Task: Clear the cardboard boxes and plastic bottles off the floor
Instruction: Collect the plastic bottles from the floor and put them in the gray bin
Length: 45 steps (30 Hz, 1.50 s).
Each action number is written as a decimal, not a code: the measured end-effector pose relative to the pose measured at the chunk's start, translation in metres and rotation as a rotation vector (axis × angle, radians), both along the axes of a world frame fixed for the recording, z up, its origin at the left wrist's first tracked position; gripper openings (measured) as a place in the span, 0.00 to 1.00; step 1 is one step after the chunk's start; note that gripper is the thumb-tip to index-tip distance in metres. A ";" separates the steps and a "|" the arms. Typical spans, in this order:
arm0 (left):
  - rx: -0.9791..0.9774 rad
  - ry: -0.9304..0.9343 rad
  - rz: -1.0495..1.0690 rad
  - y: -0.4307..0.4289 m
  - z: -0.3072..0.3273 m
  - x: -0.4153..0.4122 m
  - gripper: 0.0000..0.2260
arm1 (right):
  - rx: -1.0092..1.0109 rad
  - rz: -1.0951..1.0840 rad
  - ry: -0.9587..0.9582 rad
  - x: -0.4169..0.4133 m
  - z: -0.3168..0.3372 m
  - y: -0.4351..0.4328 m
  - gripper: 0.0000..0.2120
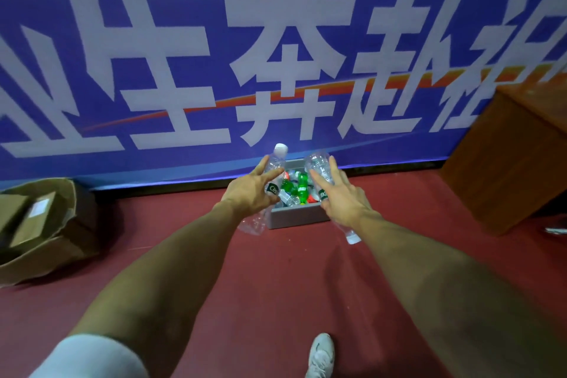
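Cardboard boxes (33, 215), brown and flat-sided, lie inside a big, crumpled open carton (76, 252) at the left edge of the dark red floor (276, 291), against the foot of the blue banner with large white characters (184, 46). Right of them, the left hand (251, 193) grips a clear, ribbed plastic bottle (276, 163) with a dark label. Its long axis runs steeply, white cap up toward the banner and base down toward the person, and the fingers are partly splayed along it. Between the hands a grey rectangular bin (299, 215) stands on the floor near the banner's foot. It holds a jumble of clear and green plastic bottles (302, 187), some red-capped. The right hand (343, 202) holds a second clear plastic bottle (317, 164) the other way round, crinkled base up over the bin and white cap pointing down at the floor. At the floor's right edge stands a smooth, reddish-brown wooden cabinet (506, 163).
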<state>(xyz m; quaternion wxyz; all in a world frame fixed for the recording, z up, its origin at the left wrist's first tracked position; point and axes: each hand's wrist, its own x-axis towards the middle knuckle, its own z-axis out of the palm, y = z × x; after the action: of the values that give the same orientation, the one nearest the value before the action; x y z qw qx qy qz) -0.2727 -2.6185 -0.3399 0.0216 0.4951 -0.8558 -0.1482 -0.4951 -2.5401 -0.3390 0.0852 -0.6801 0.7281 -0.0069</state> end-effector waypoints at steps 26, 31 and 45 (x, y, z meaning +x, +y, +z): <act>0.209 -0.027 0.056 -0.389 -0.178 -0.133 0.34 | 0.258 -0.111 -0.145 -0.119 -0.189 -0.402 0.39; 0.220 -0.058 0.034 -0.446 -0.293 -0.160 0.34 | 0.274 -0.150 -0.172 -0.147 -0.302 -0.461 0.39; 0.230 -0.020 0.080 -0.554 -0.579 -0.251 0.34 | 0.114 -0.141 -0.095 -0.203 -0.573 -0.573 0.36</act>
<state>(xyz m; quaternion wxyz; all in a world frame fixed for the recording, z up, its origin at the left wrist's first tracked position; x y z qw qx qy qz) -0.5234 -3.1728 -0.9189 -0.0378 0.5293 -0.8130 -0.2395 -0.6982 -3.1129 -0.9121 0.1575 -0.6203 0.7684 -0.0037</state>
